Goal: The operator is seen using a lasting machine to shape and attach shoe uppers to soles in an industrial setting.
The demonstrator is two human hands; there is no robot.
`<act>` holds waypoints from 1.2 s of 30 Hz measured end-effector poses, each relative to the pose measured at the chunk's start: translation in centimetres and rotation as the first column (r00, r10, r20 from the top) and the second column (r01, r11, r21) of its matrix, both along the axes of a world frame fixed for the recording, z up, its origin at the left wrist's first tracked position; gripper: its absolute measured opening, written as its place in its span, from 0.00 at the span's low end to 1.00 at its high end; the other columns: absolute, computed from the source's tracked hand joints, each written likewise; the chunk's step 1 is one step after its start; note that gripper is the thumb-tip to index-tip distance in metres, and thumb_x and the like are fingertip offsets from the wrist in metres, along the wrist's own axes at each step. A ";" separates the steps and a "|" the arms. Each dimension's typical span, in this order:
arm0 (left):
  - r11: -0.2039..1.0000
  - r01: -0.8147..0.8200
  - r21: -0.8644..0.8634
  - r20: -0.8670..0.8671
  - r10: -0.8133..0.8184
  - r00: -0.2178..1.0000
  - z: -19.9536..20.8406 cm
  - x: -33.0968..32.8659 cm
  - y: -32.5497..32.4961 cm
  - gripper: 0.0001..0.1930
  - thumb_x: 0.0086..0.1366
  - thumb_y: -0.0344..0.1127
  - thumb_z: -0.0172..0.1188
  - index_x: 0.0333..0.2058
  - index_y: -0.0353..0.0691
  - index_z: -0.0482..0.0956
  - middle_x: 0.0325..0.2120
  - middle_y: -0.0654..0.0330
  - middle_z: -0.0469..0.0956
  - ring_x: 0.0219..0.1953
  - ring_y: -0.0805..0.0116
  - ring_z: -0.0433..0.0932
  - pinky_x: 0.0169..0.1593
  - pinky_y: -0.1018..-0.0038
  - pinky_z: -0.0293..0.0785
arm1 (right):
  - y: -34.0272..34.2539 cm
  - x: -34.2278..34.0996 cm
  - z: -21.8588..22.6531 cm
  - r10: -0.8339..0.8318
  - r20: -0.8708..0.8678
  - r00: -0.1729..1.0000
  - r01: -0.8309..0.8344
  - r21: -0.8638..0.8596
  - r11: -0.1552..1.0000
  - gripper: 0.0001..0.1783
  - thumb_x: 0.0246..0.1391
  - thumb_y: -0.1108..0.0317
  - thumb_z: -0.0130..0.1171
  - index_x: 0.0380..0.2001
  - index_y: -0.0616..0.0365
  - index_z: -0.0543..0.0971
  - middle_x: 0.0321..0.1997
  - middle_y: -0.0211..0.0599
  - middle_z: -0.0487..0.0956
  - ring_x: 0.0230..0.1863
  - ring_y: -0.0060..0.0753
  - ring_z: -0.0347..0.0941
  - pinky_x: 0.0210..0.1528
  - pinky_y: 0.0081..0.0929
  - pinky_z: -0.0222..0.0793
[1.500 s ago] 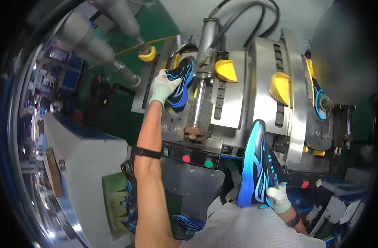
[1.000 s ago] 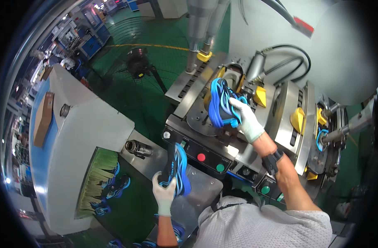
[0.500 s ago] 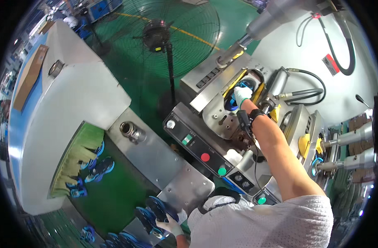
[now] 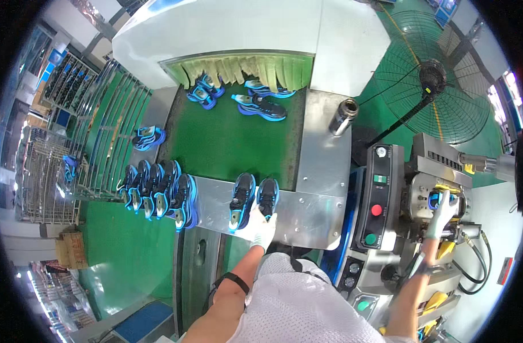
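Observation:
My left hand [image 4: 263,230], in a white glove, closes round the heel end of a black sneaker with a blue sole [image 4: 267,197] at the front of the metal table. A matching sneaker [image 4: 242,197] stands upright just left of it. Off to the right, my gloved right hand [image 4: 443,212] reaches into a pressing machine [image 4: 419,201] and grips a blue and black sneaker [image 4: 435,200] seated between its yellow pads. The hand hides much of that sneaker.
Several sneakers [image 4: 166,182] line the table's left edge. More lie on the green conveyor belt [image 4: 233,143] near a fringed opening. An open metal flask [image 4: 344,117] stands on the right ledge. The button panel [image 4: 377,194] and fan [image 4: 433,77] are beyond.
My view has swung left from the machine to the conveyor and table. My left hand remains at the pair of sneakers, and my right hand stays at the sneaker in the machine.

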State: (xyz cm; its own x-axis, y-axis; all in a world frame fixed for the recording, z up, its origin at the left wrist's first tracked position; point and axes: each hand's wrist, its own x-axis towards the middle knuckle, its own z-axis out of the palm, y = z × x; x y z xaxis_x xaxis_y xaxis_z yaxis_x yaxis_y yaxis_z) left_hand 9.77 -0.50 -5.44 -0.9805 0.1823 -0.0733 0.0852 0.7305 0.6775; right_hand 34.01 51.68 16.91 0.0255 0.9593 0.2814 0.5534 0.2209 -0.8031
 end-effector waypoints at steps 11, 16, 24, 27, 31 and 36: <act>0.867 0.181 0.465 0.039 -0.224 0.974 5.6 -21.7 -0.2 0.34 0.67 0.36 0.62 0.65 0.28 0.58 0.63 0.41 0.63 0.62 0.49 0.66 0.65 0.62 0.65 | -25.4 -0.9 -13.3 0.295 0.877 0.380 -0.021 -0.311 0.950 0.56 0.46 0.61 0.66 0.70 0.76 0.47 0.76 0.71 0.41 0.78 0.70 0.32 0.77 0.55 0.29; 0.975 0.016 0.224 -0.043 -0.007 0.999 -5.0 -41.9 -5.6 0.38 0.66 0.42 0.62 0.66 0.27 0.56 0.61 0.36 0.61 0.63 0.43 0.65 0.65 0.61 0.66 | -26.3 -1.6 -10.6 0.192 0.819 0.541 -0.129 -0.145 0.981 0.52 0.49 0.64 0.65 0.72 0.68 0.50 0.76 0.68 0.46 0.78 0.62 0.38 0.78 0.47 0.34; 0.983 0.181 0.038 -0.418 -0.148 0.896 -0.5 -64.3 -0.1 0.40 0.64 0.45 0.65 0.67 0.34 0.57 0.62 0.35 0.62 0.63 0.34 0.64 0.64 0.53 0.66 | -43.3 4.3 -11.6 0.336 0.811 0.478 0.301 -0.511 0.805 0.46 0.47 0.61 0.67 0.67 0.66 0.61 0.74 0.61 0.54 0.73 0.59 0.54 0.71 0.45 0.56; 0.980 0.195 -0.027 -0.447 -0.186 0.875 -0.6 -68.1 1.1 0.33 0.64 0.47 0.63 0.64 0.44 0.66 0.60 0.39 0.67 0.57 0.35 0.69 0.59 0.50 0.69 | -46.4 3.6 -11.9 0.364 0.688 0.628 0.414 -0.691 0.592 0.43 0.42 0.56 0.69 0.61 0.66 0.70 0.62 0.59 0.70 0.63 0.54 0.67 0.63 0.40 0.65; 0.915 0.228 -0.334 -0.414 -0.359 0.836 -1.3 -68.8 3.0 0.16 0.69 0.47 0.55 0.47 0.45 0.81 0.50 0.52 0.76 0.50 0.46 0.73 0.54 0.53 0.69 | -48.7 3.9 -14.9 0.168 0.507 0.845 0.409 -0.818 0.405 0.37 0.50 0.64 0.67 0.60 0.71 0.68 0.57 0.54 0.75 0.59 0.45 0.72 0.62 0.33 0.65; 0.911 0.272 -0.309 -0.412 -0.386 0.825 -1.8 -65.6 0.5 0.14 0.70 0.45 0.55 0.45 0.43 0.79 0.45 0.53 0.75 0.48 0.48 0.73 0.52 0.55 0.70 | -44.4 -8.4 -12.7 0.342 0.439 0.831 0.233 -0.832 0.503 0.38 0.53 0.65 0.66 0.63 0.71 0.65 0.60 0.52 0.75 0.60 0.44 0.72 0.63 0.33 0.65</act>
